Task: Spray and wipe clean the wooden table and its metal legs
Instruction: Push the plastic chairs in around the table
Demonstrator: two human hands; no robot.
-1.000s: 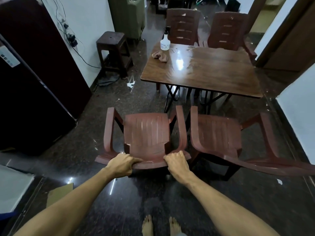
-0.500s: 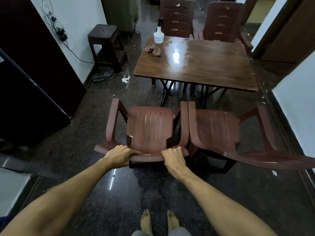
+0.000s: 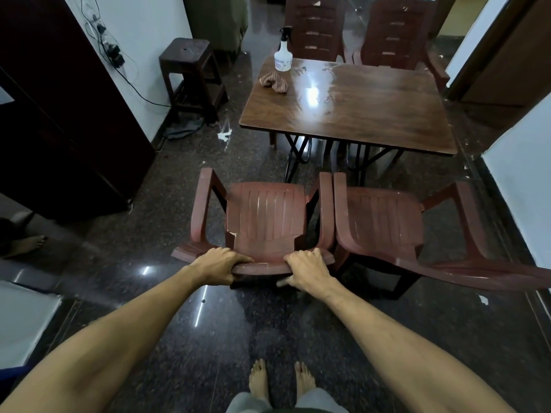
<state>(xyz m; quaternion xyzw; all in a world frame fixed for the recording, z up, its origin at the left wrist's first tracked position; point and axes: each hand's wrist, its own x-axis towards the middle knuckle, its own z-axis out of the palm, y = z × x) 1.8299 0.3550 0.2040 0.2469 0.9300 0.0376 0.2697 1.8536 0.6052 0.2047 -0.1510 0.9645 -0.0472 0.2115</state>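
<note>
The left grip (image 3: pixel 219 265) and right grip (image 3: pixel 307 268) both curl tightly over the backrest's top edge of the near chair (image 3: pixel 265 216), while the wooden table (image 3: pixel 372 114) beyond carries the spray bottle (image 3: pixel 283 55) and cloth (image 3: pixel 274 81).

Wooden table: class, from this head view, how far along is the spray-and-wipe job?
Barely begun. Done: the right chair stands clear of the table. In hand: left hand and right hand grip the left chair by its backrest. Left: spray bottle and cloth sit untouched on the tabletop; top and metal legs not yet wiped.
</note>
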